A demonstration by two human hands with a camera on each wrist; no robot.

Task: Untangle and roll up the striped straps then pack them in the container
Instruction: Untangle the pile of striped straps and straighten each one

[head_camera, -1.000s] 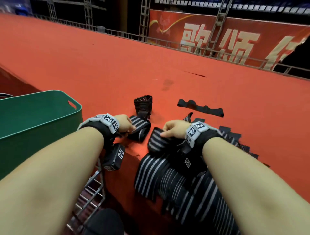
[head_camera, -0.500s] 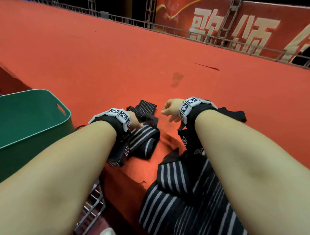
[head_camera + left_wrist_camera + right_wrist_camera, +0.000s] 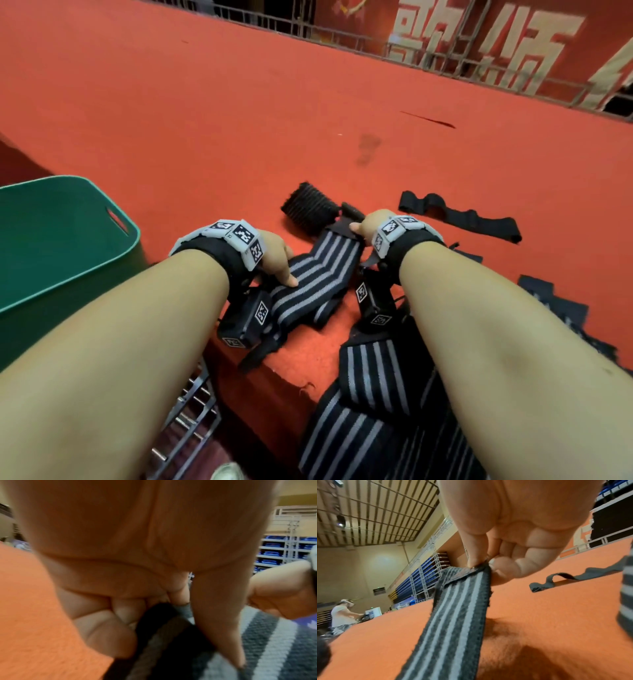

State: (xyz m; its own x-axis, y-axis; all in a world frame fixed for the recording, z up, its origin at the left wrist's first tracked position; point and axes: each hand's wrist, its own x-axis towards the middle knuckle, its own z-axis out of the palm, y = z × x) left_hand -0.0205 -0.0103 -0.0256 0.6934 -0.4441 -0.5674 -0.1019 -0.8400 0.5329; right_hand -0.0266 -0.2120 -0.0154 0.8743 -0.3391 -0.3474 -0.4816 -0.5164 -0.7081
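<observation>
A black strap with grey stripes (image 3: 318, 274) (image 3: 453, 608) lies stretched across the red carpet between my hands. My right hand (image 3: 364, 224) (image 3: 481, 562) pinches its far black end between thumb and fingers. My left hand (image 3: 281, 263) (image 3: 154, 615) holds the near part, fingers curled onto the strap (image 3: 257, 649) and thumb pressed on top. A rolled black strap (image 3: 310, 209) sits just beyond the far end. A heap of more striped straps (image 3: 370, 411) hangs over the carpet's front edge under my right forearm. The green container (image 3: 68, 246) stands at the left.
A loose black band (image 3: 462, 219) (image 3: 573, 578) lies on the carpet right of my right hand. Dark straps (image 3: 555, 308) lie by my right forearm. A metal frame (image 3: 191, 411) shows below the carpet edge. A railing (image 3: 342, 37) bounds the carpet's far side.
My right hand left the heap, reached forward and took the strap's far end. The strap, folded by my left hand before, now lies pulled out straight. The camera tilted down.
</observation>
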